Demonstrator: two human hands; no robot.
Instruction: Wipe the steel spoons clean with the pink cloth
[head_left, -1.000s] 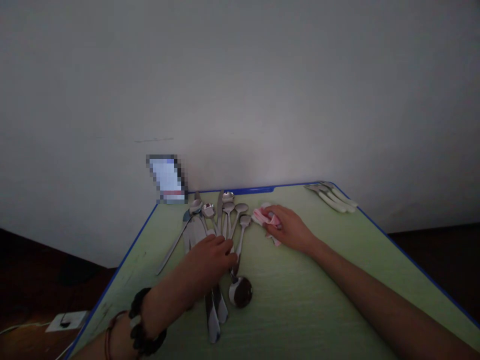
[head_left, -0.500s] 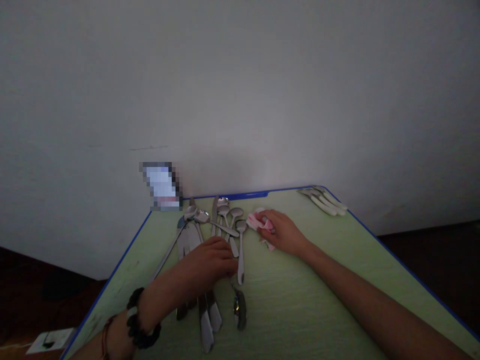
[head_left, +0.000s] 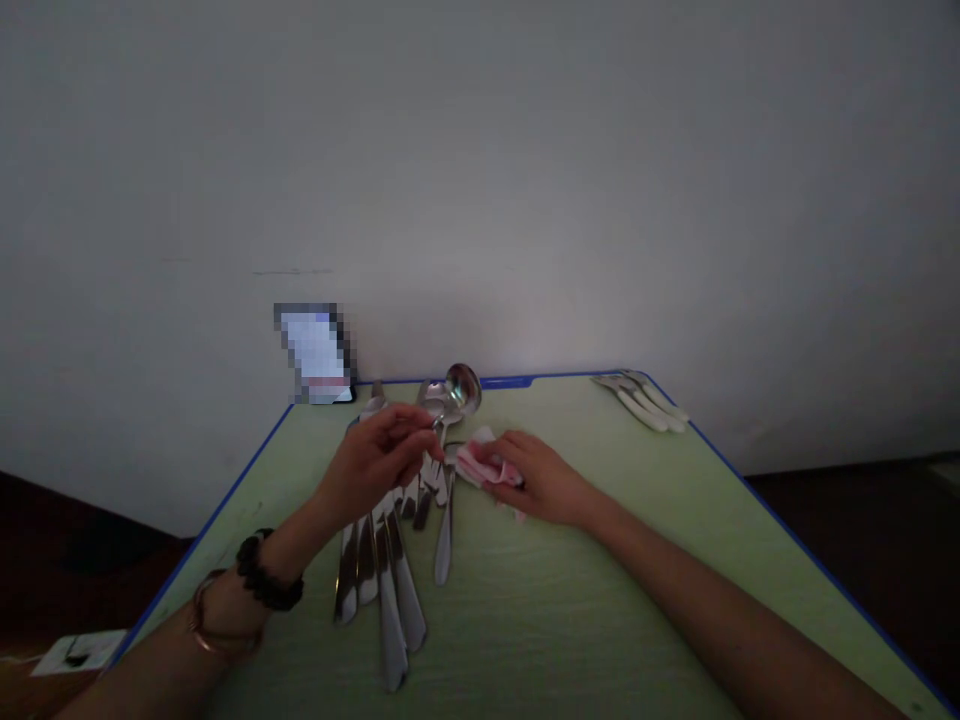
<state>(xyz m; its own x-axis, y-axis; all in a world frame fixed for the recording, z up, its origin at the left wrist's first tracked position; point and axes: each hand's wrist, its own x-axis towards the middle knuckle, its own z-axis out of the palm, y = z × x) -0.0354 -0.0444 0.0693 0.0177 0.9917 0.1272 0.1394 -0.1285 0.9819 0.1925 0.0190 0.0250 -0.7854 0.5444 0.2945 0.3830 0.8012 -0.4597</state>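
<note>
Pinched between the fingers of my left hand (head_left: 386, 455) is a shiny metal ladle (head_left: 463, 390), its round bowl raised and pointing up and away. My fingers hide most of its handle. To the right, my right hand (head_left: 536, 475) is closed on a crumpled pink and white cloth (head_left: 484, 462), close to the ladle but apart from its bowl. Under and beyond my left hand lie several metal spoons (head_left: 445, 530), partly covered. Several pieces of cutlery with broad metal handles (head_left: 394, 600) point toward me, their far ends hidden by the hand.
Forks with white handles (head_left: 649, 405) lie together at the table's far right corner. A phone (head_left: 315, 350), blurred out, leans on the wall (head_left: 525, 200) at the far left. The green table (head_left: 600, 620) has a blue edge. A white power strip (head_left: 79, 652) is at lower left.
My left hand has risen up and left, turning the ladle so its bowl, earlier pointing toward me, now points away. My right hand has moved left with the cloth.
</note>
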